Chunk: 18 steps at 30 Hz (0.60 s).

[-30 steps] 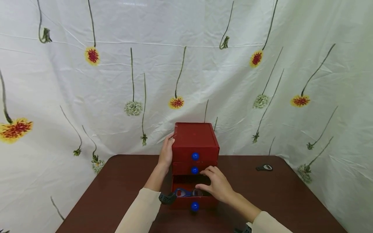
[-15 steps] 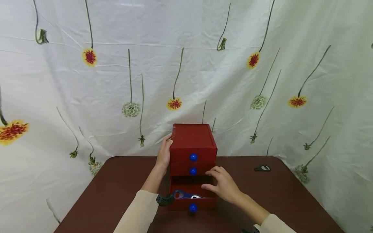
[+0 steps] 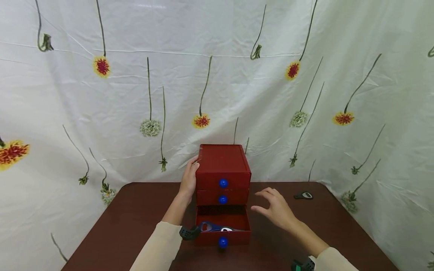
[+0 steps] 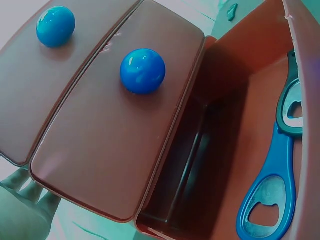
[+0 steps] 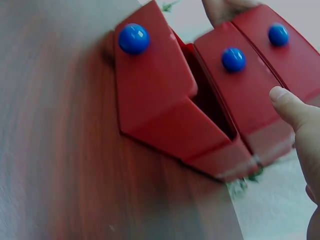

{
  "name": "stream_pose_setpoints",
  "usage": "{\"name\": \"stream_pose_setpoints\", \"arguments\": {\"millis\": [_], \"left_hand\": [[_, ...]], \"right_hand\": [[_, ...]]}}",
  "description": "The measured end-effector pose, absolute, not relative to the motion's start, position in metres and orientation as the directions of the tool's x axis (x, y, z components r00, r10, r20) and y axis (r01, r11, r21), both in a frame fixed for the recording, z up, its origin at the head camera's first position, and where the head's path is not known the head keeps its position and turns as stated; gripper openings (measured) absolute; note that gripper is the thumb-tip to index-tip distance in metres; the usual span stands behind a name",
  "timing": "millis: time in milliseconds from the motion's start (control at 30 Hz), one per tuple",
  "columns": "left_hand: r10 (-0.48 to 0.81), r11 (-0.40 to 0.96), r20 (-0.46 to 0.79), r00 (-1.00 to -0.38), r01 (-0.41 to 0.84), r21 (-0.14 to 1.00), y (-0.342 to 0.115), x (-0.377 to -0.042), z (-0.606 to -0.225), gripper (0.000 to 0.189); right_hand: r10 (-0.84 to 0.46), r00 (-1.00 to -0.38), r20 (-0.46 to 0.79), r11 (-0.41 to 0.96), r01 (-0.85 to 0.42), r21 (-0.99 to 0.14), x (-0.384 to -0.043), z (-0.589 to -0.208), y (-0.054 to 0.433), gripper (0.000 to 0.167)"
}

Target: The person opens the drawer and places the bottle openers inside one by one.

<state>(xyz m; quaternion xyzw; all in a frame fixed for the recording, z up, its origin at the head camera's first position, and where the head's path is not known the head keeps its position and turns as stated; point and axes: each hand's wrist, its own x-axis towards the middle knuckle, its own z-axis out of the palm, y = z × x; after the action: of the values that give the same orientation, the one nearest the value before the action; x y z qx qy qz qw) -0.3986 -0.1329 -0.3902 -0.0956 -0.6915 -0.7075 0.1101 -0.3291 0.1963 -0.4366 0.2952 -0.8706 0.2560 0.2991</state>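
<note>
A red drawer box (image 3: pixel 223 158) with blue knobs stands on the table. Its bottom drawer (image 3: pixel 234 238) is pulled out, while the two above are closed. Inside that drawer lie a blue bottle opener (image 4: pixel 275 170) and a dark one (image 4: pixel 289 105), end to end along the front wall. My left hand (image 3: pixel 188 178) rests against the box's left side, its fingers reaching along it. Just right of the box, my right hand (image 3: pixel 278 209) is in the air with nothing in it, thumb and fingers spread apart.
Another black bottle opener (image 3: pixel 303 195) lies on the dark brown table (image 3: pixel 145 218), toward the back right. Behind the table hangs a white cloth (image 3: pixel 176 94) printed with flowers.
My right hand has moved right, from above the pulled-out drawer to beside the box, holding nothing. The dark bottle opener beneath it has come into fuller view. The left hand stays on the box.
</note>
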Motion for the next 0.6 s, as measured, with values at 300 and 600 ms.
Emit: {"name": "stream_pose_setpoints", "arguments": {"millis": [300, 600], "left_hand": [[0.016, -0.009, 0.252, -0.968, 0.252, 0.968, -0.137, -0.4, -0.388, 0.054], [0.101, -0.089, 0.241, -0.965, 0.233, 0.968, -0.147, -0.401, -0.385, 0.055]], "right_hand": [[-0.228, -0.736, 0.637, 0.752, -0.549, -0.365, -0.344, -0.436, 0.242, 0.043], [-0.107, -0.785, 0.611, 0.791, -0.44, -0.426, -0.358, -0.437, 0.287, 0.046]]}}
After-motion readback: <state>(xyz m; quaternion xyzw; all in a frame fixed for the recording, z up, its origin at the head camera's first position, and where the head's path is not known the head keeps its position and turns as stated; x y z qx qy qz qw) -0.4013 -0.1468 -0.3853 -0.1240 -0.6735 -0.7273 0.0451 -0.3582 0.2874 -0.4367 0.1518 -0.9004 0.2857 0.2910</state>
